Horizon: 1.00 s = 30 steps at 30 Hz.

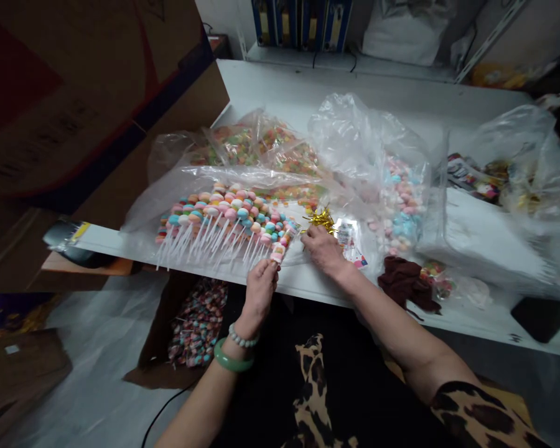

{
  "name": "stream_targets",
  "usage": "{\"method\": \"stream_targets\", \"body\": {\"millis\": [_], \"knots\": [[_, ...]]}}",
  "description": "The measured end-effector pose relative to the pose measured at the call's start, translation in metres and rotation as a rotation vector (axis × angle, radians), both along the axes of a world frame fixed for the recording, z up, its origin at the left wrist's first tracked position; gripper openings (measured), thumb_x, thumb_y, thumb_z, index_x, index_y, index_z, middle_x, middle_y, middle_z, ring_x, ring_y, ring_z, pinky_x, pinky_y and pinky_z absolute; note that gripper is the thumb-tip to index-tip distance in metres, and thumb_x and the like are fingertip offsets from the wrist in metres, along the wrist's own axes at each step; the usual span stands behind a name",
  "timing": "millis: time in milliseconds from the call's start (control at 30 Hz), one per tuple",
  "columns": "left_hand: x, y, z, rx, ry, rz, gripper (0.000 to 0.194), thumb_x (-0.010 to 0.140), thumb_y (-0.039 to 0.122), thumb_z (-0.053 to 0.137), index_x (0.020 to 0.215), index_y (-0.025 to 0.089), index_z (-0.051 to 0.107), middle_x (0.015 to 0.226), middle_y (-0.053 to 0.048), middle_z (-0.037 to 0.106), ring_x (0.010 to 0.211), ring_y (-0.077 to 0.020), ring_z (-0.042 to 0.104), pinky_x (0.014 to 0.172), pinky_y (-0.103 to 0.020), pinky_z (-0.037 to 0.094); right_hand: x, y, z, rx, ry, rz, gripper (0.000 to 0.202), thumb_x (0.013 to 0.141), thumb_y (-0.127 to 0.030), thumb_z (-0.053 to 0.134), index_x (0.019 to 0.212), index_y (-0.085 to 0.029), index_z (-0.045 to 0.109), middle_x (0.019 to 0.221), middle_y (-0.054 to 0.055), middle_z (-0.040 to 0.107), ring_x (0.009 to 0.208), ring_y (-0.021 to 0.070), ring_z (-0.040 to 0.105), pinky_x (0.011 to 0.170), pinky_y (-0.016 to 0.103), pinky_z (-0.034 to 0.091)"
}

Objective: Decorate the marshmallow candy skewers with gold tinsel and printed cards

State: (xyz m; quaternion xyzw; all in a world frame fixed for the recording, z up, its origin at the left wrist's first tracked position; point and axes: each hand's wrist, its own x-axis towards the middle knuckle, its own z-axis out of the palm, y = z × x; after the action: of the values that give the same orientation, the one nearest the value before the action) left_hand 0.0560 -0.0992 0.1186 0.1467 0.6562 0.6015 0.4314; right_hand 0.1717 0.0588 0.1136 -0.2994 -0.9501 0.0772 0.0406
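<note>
My left hand [260, 287] is closed round the lower end of a candy skewer [278, 252], a stack of pastel sweets in a clear wrapper, held above the table's front edge. To the right, my right hand [324, 249] has its fingers bent together against a bunch of gold twist ties [323, 219]. Whatever lies between those fingertips is hidden. Many more candy skewers [214, 211], with white sticks pointing towards me, lie in rows left of my hands. A printed packet [351, 241] lies just beyond my right hand.
Behind the skewers spreads a clear bag of orange and green sweets [270, 146]. Pastel candies in a bag [404, 205], a brown cloth [408, 285] and clear plastic sleeves [490, 236] lie rightwards. A large carton [98, 106] stands left; a box of wrapped sweets [198, 323] sits below.
</note>
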Motion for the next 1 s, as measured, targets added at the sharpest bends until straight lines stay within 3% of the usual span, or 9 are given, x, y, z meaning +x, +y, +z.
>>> {"method": "stream_targets", "body": {"millis": [67, 167, 300, 367, 433, 500, 667, 833, 1000], "knots": [[-0.001, 0.003, 0.002, 0.042, -0.107, -0.008, 0.028, 0.076, 0.04, 0.064, 0.065, 0.018, 0.051, 0.051, 0.007, 0.042, 0.038, -0.0043, 0.029, 0.038, -0.018, 0.019, -0.005, 0.004, -0.01, 0.068, -0.105, 0.101, 0.023, 0.091, -0.012, 0.048, 0.091, -0.016, 0.071, 0.104, 0.016, 0.063, 0.101, 0.0273, 0.05, 0.071, 0.033, 0.041], [-0.002, 0.004, 0.006, 0.076, -0.151, 0.028, 0.025, 0.071, 0.035, 0.066, 0.064, 0.016, 0.053, 0.052, 0.006, 0.048, 0.037, -0.0035, 0.034, 0.036, -0.018, 0.02, -0.006, 0.008, -0.017, 0.109, -0.049, 0.17, 0.022, 0.092, -0.015, 0.049, 0.086, -0.015, 0.07, 0.106, 0.015, 0.065, 0.101, 0.0277, 0.05, 0.075, 0.036, 0.04], [-0.005, 0.004, 0.009, 0.078, -0.214, 0.086, 0.023, 0.068, 0.032, 0.068, 0.063, 0.015, 0.054, 0.051, 0.005, 0.051, 0.036, -0.0025, 0.035, 0.035, -0.016, 0.021, 0.005, -0.001, -0.009, 0.028, 0.33, 0.07, 0.023, 0.093, -0.017, 0.047, 0.092, -0.018, 0.07, 0.096, 0.01, 0.069, 0.092, 0.0229, 0.056, 0.079, 0.035, 0.042], [-0.004, 0.006, 0.008, 0.061, -0.224, 0.106, 0.023, 0.066, 0.031, 0.069, 0.062, 0.015, 0.053, 0.05, 0.006, 0.049, 0.035, -0.0018, 0.033, 0.035, -0.016, 0.019, 0.009, -0.017, 0.0, -0.06, 0.546, -0.019, 0.026, 0.095, -0.018, 0.043, 0.097, -0.019, 0.068, 0.09, 0.008, 0.069, 0.086, 0.0203, 0.059, 0.079, 0.032, 0.045], [0.0, 0.01, 0.007, 0.056, -0.208, 0.106, 0.026, 0.066, 0.033, 0.071, 0.061, 0.016, 0.052, 0.048, 0.006, 0.047, 0.035, -0.0016, 0.032, 0.035, -0.016, 0.019, 0.008, -0.04, 0.007, -0.154, 0.642, 0.023, 0.028, 0.095, -0.017, 0.041, 0.104, -0.021, 0.067, 0.094, 0.007, 0.07, 0.088, 0.0192, 0.062, 0.079, 0.03, 0.046], [0.006, 0.014, 0.007, 0.075, -0.189, 0.083, 0.031, 0.066, 0.036, 0.072, 0.058, 0.016, 0.05, 0.047, 0.007, 0.046, 0.035, -0.0017, 0.033, 0.036, -0.016, 0.021, 0.003, -0.061, 0.012, -0.227, 0.611, 0.072, 0.028, 0.093, -0.016, 0.041, 0.106, -0.022, 0.066, 0.094, 0.006, 0.071, 0.087, 0.0192, 0.064, 0.077, 0.029, 0.046], [0.017, 0.017, 0.006, 0.074, -0.181, -0.05, 0.035, 0.069, 0.043, 0.073, 0.061, 0.015, 0.053, 0.049, 0.006, 0.05, 0.033, -0.0024, 0.035, 0.035, -0.018, 0.022, -0.004, -0.074, 0.013, -0.284, 0.44, -0.149, 0.017, 0.091, -0.02, 0.047, 0.088, -0.023, 0.064, 0.076, 0.002, 0.069, 0.07, 0.0176, 0.063, 0.063, 0.025, 0.04], [0.015, 0.015, 0.0, 0.077, -0.21, -0.06, 0.038, 0.068, 0.046, 0.074, 0.062, 0.015, 0.053, 0.048, 0.006, 0.049, 0.036, -0.0026, 0.037, 0.039, -0.019, 0.028, -0.001, -0.068, 0.011, -0.201, 0.341, -0.012, 0.017, 0.087, -0.014, 0.047, 0.08, -0.02, 0.061, 0.073, 0.005, 0.067, 0.068, 0.0182, 0.06, 0.062, 0.026, 0.036], [0.016, 0.019, -0.003, 0.093, -0.235, 0.055, 0.032, 0.064, 0.04, 0.076, 0.066, 0.014, 0.057, 0.049, 0.007, 0.047, 0.041, -0.0035, 0.037, 0.043, -0.018, 0.03, 0.003, -0.073, 0.005, -0.295, 0.507, 0.006, 0.024, 0.09, -0.011, 0.043, 0.091, -0.02, 0.065, 0.088, 0.006, 0.071, 0.084, 0.0183, 0.064, 0.076, 0.025, 0.044]]}}
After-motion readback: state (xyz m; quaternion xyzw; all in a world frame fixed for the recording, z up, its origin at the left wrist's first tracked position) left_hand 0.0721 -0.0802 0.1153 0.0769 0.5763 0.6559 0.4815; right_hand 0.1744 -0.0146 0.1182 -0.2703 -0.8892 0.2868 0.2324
